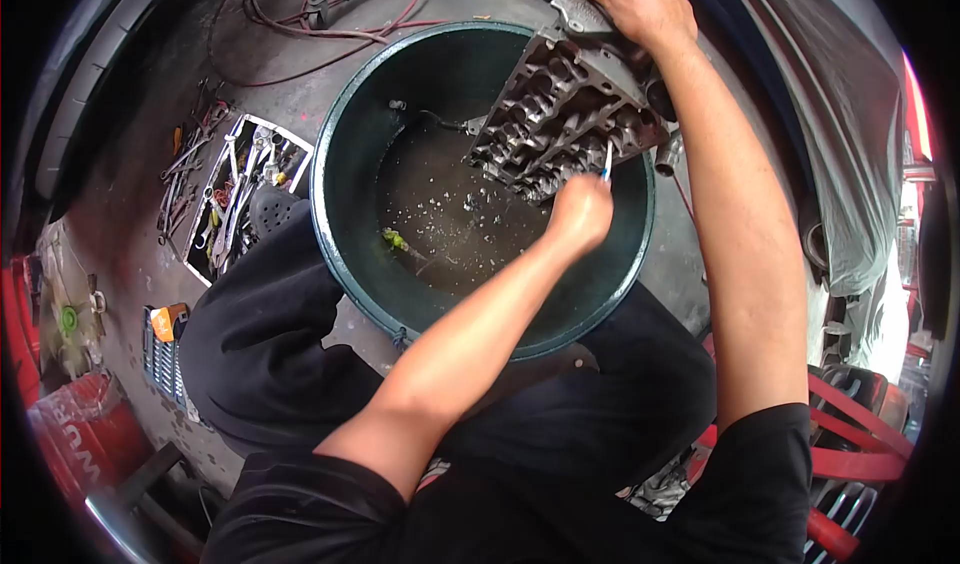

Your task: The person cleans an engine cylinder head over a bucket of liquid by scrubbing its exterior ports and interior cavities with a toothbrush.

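Note:
A greasy metal cylinder head (570, 104), with its valve gear facing me, is held tilted over the far right side of a dark green round tub (345, 284). My right hand (645, 9) grips its upper end, the thumb lying over the metal. My left hand (583, 212) is closed around a slim white-and-blue tool (607, 162), perhaps a brush, whose tip is at the lower part of the cylinder head. Murky liquid with pale flecks covers the tub's bottom. A yellow-green object (393, 238) lies in it near the left wall.
Left of the tub, a white tray (300, 149) holds wrenches and other tools; more wrenches (180, 179) lie beside it. A red hose (300, 29) coils on the floor behind. A blue case (165, 359) and a red drum (85, 434) stand at lower left. Grey sheeting (850, 164) hangs right.

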`<state>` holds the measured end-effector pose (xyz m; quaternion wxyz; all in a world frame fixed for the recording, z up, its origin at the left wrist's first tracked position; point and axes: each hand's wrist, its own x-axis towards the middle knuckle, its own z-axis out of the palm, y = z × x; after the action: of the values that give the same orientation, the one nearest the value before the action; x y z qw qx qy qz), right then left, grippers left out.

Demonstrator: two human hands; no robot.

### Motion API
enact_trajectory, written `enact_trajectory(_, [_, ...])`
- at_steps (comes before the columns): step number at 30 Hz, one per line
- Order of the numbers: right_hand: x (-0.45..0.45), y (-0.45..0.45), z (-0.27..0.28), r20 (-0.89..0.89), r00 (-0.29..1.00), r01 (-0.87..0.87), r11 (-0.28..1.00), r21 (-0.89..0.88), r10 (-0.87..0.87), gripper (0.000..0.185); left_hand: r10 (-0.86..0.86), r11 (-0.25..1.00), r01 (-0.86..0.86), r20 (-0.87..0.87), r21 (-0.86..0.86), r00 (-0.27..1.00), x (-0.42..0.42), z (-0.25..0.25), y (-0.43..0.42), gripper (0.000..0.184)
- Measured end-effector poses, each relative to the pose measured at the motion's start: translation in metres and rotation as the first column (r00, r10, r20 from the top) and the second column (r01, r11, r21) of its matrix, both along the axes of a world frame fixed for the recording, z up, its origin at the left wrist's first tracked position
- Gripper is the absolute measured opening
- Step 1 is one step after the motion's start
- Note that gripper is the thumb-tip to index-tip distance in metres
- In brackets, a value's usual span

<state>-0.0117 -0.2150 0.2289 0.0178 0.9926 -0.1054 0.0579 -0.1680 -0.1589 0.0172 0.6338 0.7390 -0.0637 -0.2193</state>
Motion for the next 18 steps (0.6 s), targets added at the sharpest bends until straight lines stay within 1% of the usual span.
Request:
enact_trajectory(1, [-0.001,0.001,0.001,-0.004,1.0,0.005,1.0,0.017,-0.005,0.06,-0.025,0.999,0.022,0.109,0.034,0.994,-0.016,-0.004,0.004,0.034])
enact_trajectory(2, [0.001,-0.001,-0.002,0.004,1.0,0.002,1.0,-0.004,-0.002,0.057,0.043,0.989,-0.058,0.107,0.138,0.993,-0.028,0.01,0.009,0.034])
enact_trajectory(3, [-0.001,-0.001,-0.002,-0.001,1.0,0.01,1.0,0.004,-0.01,0.057,0.035,0.988,-0.05,0.103,0.146,0.994,-0.018,0.018,0.011,0.034])
enact_trajectory(5, [-0.005,0.005,0.003,-0.111,0.99,0.097,0.989,0.11,-0.085,0.056,-0.037,0.925,-0.033,0.176,0.379,0.984,0.013,0.025,0.01,0.035])
enact_trajectory(6, [-0.007,0.007,0.005,-0.087,0.996,0.043,0.994,0.101,-0.034,0.051,-0.106,0.914,0.016,0.199,0.406,0.974,0.017,0.022,0.012,0.035])
enact_trajectory(7, [0.001,-0.005,-0.004,-0.084,0.996,0.031,0.995,0.096,-0.023,0.051,-0.093,0.916,0.004,0.203,0.402,0.975,0.012,0.027,0.022,0.035])
enact_trajectory(8, [0.014,-0.026,-0.021,-0.091,0.994,-0.059,0.998,0.034,0.062,0.065,-0.11,0.901,0.009,0.209,0.433,0.972,-0.001,0.034,0.037,0.034])
enact_trajectory(9, [0.027,-0.04,-0.024,-0.092,0.986,-0.144,0.989,-0.028,0.141,0.078,-0.132,0.885,0.012,0.226,0.466,0.965,-0.01,0.041,0.049,0.034])
enact_trajectory(10, [0.031,-0.045,-0.016,-0.173,0.969,-0.176,0.984,0.031,0.179,0.079,-0.159,0.861,0.047,0.181,0.507,0.971,-0.018,0.054,0.062,0.033])
enact_trajectory(11, [0.035,-0.053,-0.011,-0.248,0.944,-0.195,0.974,0.112,0.218,0.075,-0.193,0.831,0.096,0.123,0.547,0.973,-0.029,0.071,0.072,0.033])
enact_trajectory(13, [0.069,-0.106,-0.043,-0.103,0.932,-0.301,0.901,0.313,0.347,0.072,-0.216,0.823,0.098,0.148,0.56,0.965,-0.029,0.099,0.076,0.033])
enact_trajectory(14, [0.061,-0.105,-0.035,-0.09,0.94,-0.288,0.904,0.315,0.331,0.072,-0.222,0.829,0.071,0.21,0.555,0.952,-0.025,0.108,0.074,0.034])
enact_trajectory(16, [0.038,-0.089,-0.017,0.027,0.964,-0.264,0.944,0.199,0.264,0.069,-0.247,0.834,0.046,0.299,0.549,0.922,-0.012,0.115,0.064,0.034])
enact_trajectory(17, [0.026,-0.088,-0.018,0.035,0.967,-0.255,0.946,0.202,0.253,0.069,-0.279,0.821,0.069,0.292,0.567,0.915,-0.004,0.111,0.056,0.033])
enact_trajectory(18, [0.014,-0.089,-0.023,0.023,0.978,-0.208,0.952,0.226,0.208,0.067,-0.276,0.823,0.041,0.335,0.566,0.901,0.006,0.097,0.044,0.034])
